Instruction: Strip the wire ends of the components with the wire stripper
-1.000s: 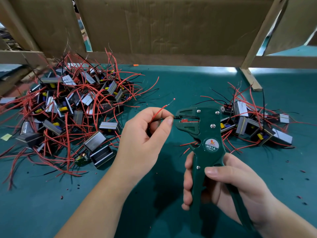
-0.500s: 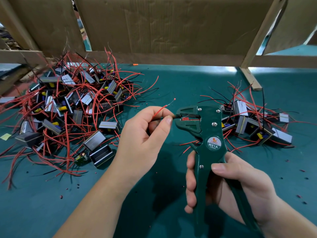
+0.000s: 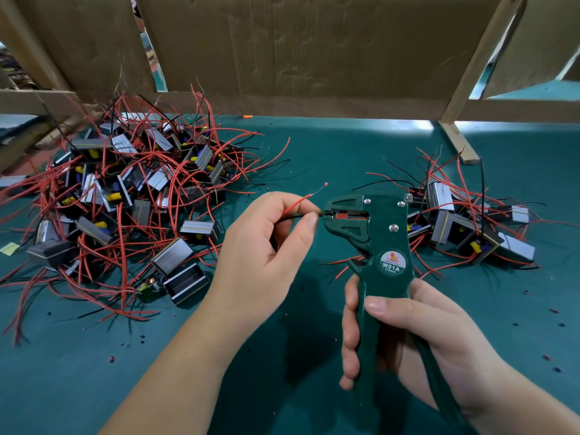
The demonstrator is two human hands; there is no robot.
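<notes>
The left hand pinches a black wire lying level, its tip pointing right into the wire stripper, whose handles the right hand clasps.

Only readable txt: round label on the green wire stripper, just above the handles. It reads "W01A" in white, w/ a smaller line below, approx. "175mm", blurry. Red/yellow logo above the txt can't be read.
</notes>
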